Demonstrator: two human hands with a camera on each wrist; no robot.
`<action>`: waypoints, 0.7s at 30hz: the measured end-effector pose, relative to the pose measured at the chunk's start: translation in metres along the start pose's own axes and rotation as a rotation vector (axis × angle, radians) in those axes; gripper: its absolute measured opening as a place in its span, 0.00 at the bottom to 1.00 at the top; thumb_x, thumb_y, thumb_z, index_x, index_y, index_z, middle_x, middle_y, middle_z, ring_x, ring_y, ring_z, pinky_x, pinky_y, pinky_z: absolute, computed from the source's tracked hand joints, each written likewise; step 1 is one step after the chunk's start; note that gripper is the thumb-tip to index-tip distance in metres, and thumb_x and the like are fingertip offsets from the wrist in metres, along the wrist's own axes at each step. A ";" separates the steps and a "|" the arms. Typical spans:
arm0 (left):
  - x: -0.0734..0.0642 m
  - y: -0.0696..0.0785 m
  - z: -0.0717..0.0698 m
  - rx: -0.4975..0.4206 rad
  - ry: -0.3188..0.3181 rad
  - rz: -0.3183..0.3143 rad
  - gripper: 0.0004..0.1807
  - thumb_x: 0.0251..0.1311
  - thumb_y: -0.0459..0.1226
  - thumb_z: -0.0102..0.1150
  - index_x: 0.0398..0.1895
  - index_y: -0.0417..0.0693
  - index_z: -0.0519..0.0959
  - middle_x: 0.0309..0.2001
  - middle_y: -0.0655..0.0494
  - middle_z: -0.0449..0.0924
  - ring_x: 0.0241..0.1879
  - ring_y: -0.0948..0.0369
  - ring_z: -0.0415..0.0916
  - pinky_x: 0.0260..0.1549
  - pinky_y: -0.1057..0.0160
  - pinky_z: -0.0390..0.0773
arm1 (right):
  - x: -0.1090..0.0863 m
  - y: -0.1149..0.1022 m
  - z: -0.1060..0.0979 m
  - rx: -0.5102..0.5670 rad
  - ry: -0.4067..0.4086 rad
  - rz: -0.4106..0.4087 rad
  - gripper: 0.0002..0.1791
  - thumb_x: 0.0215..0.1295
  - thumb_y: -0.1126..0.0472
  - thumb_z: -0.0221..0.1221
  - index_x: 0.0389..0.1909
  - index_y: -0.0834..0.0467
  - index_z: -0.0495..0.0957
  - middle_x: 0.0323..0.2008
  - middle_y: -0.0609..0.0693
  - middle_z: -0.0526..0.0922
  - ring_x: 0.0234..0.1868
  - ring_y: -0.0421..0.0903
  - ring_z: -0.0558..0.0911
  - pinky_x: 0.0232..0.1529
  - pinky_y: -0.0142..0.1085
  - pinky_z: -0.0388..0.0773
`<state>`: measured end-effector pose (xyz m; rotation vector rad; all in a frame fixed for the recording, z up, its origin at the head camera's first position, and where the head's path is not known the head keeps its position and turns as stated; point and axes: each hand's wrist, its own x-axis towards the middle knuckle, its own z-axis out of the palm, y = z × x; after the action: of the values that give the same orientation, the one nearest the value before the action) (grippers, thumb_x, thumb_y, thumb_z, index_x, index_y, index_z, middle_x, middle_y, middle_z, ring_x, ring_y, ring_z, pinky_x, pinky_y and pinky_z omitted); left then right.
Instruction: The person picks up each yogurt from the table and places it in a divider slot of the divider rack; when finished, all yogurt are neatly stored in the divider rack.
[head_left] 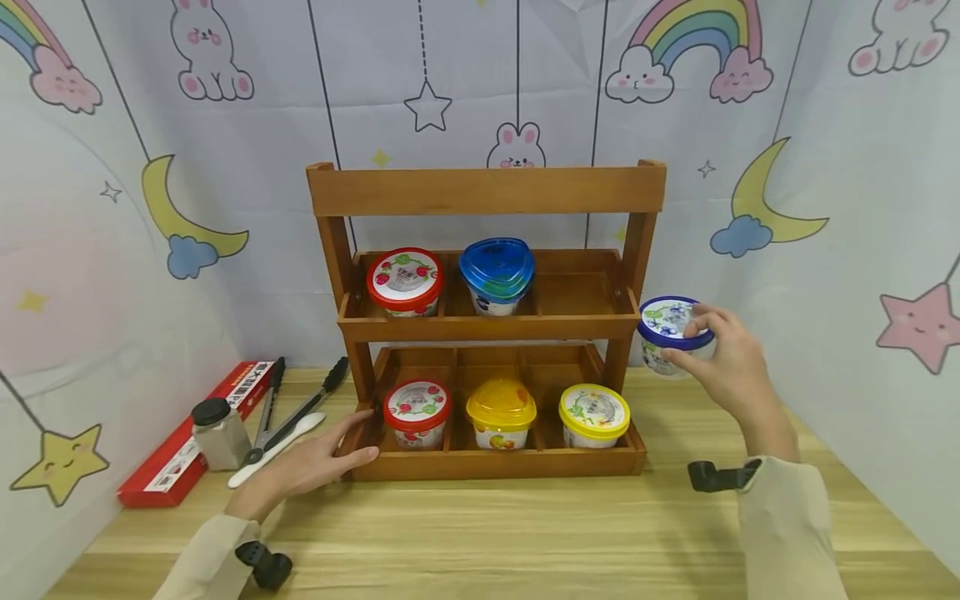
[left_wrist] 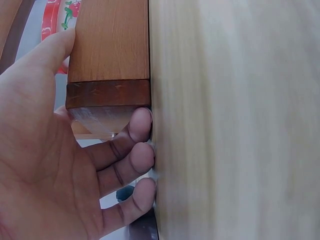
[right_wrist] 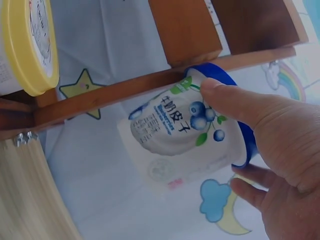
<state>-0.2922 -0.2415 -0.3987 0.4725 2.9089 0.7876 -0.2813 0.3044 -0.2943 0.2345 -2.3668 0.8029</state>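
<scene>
My right hand pinches a small tub with a dark blue lid and printed blueberries between thumb and fingers. That tub is held in the air just right of the two-tier wooden shelf, close to its upper tier. My left hand grips the shelf's lower left corner, thumb on the front and fingers round the side, their tips down at the tabletop in the left wrist view. On the upper tier stand a red-lidded tub and a tub with a domed blue lid; the right compartment is bare.
The lower tier holds a red-lidded tub, a domed yellow-lidded tub and a flat yellow-lidded tub. At left lie a red box, a black-capped jar, black tongs and a white utensil. Printed cloth surrounds the table.
</scene>
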 end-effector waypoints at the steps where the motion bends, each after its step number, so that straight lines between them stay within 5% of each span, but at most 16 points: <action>1: 0.000 0.000 0.000 -0.001 0.003 0.000 0.42 0.67 0.61 0.52 0.78 0.57 0.56 0.71 0.33 0.64 0.53 0.41 0.79 0.53 0.33 0.71 | 0.000 -0.002 0.000 -0.001 0.004 -0.005 0.20 0.56 0.62 0.73 0.38 0.64 0.70 0.66 0.69 0.68 0.65 0.76 0.65 0.57 0.71 0.63; 10: 0.000 0.000 -0.001 0.001 0.007 0.007 0.42 0.66 0.63 0.52 0.78 0.56 0.56 0.72 0.34 0.62 0.60 0.35 0.71 0.55 0.32 0.69 | 0.000 -0.008 -0.001 -0.012 0.052 -0.006 0.20 0.56 0.63 0.74 0.37 0.64 0.71 0.66 0.68 0.68 0.65 0.75 0.65 0.58 0.70 0.63; 17: -0.002 0.000 -0.002 -0.012 -0.015 -0.014 0.41 0.67 0.60 0.53 0.79 0.58 0.55 0.69 0.34 0.66 0.42 0.52 0.83 0.54 0.32 0.69 | 0.000 -0.011 0.002 -0.001 0.101 -0.033 0.20 0.53 0.64 0.75 0.36 0.64 0.71 0.65 0.67 0.70 0.66 0.74 0.65 0.58 0.70 0.63; 21: -0.002 0.000 -0.001 -0.004 -0.004 -0.006 0.41 0.67 0.61 0.52 0.79 0.58 0.56 0.71 0.34 0.63 0.49 0.46 0.81 0.54 0.32 0.69 | 0.002 -0.014 0.002 -0.001 0.145 -0.067 0.21 0.51 0.65 0.76 0.35 0.63 0.71 0.64 0.67 0.71 0.65 0.73 0.66 0.58 0.69 0.65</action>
<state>-0.2903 -0.2425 -0.3977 0.4641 2.9035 0.7911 -0.2792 0.2926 -0.2873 0.2456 -2.2119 0.7608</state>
